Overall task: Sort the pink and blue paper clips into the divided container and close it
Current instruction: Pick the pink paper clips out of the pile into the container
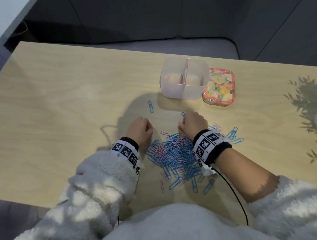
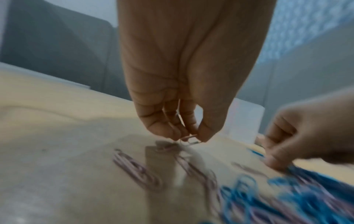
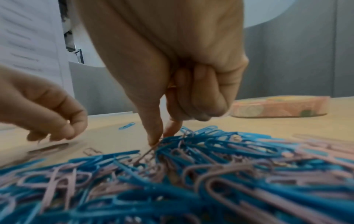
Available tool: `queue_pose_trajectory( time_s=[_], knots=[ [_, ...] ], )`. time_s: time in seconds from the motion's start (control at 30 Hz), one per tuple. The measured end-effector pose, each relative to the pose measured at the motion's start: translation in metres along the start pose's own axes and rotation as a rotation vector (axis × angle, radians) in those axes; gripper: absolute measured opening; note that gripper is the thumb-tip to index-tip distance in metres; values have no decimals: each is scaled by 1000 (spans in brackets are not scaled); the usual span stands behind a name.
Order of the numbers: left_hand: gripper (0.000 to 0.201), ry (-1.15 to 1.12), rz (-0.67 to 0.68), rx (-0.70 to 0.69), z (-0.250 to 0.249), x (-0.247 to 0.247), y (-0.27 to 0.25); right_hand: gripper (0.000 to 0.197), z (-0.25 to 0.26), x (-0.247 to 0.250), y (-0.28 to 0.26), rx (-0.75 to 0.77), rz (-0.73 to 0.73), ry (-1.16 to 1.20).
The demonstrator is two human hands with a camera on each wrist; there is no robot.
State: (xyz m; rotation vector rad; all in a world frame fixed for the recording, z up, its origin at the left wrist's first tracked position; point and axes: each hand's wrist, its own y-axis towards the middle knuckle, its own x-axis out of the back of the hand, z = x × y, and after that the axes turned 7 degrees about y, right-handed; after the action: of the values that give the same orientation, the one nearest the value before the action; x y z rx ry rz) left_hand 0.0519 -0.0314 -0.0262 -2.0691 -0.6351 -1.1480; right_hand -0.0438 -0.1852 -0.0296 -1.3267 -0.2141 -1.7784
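Pink clips (image 2: 189, 138) — both hands pinching.

A tangled heap of pink and blue paper clips (image 1: 176, 154) lies on the near middle of the surface (image 1: 62, 94), with stray clips scattered round its edges and one lone blue clip (image 1: 151, 106) lying apart, between the heap and the container. The divided container (image 1: 184, 78) is a translucent, rounded-square tub standing upright and open at the far side, a pink partition splitting it into left and right compartments. Its floral-patterned lid (image 1: 219, 86) lies flat just beside it on the right.
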Motion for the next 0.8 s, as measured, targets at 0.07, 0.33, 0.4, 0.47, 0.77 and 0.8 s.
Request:
queue_pose_trajectory(
  time_s=[0.07, 0.33, 0.4, 0.47, 0.77, 0.8],
  knots=[
    [12, -120, -55, 64, 11, 10, 1, 16, 0, -3, 0, 31, 16, -42],
    [20, -163, 15, 245, 30, 18, 5, 18, -9, 11, 2, 86, 161, 551],
    [14, -116, 31, 217, 23, 8, 1, 10, -5, 17, -4, 53, 231, 817],
    [12, -62, 18, 160, 20, 0, -1, 9, -1, 19, -8, 40, 266, 976],
    [13, 51, -16, 19, 25, -2, -2, 15, 16, -6, -3, -4, 292, 745],
    [11, 6, -22, 26, 28, 1, -3, 15, 17, -9, -3, 76, 281, 582]
  ],
)
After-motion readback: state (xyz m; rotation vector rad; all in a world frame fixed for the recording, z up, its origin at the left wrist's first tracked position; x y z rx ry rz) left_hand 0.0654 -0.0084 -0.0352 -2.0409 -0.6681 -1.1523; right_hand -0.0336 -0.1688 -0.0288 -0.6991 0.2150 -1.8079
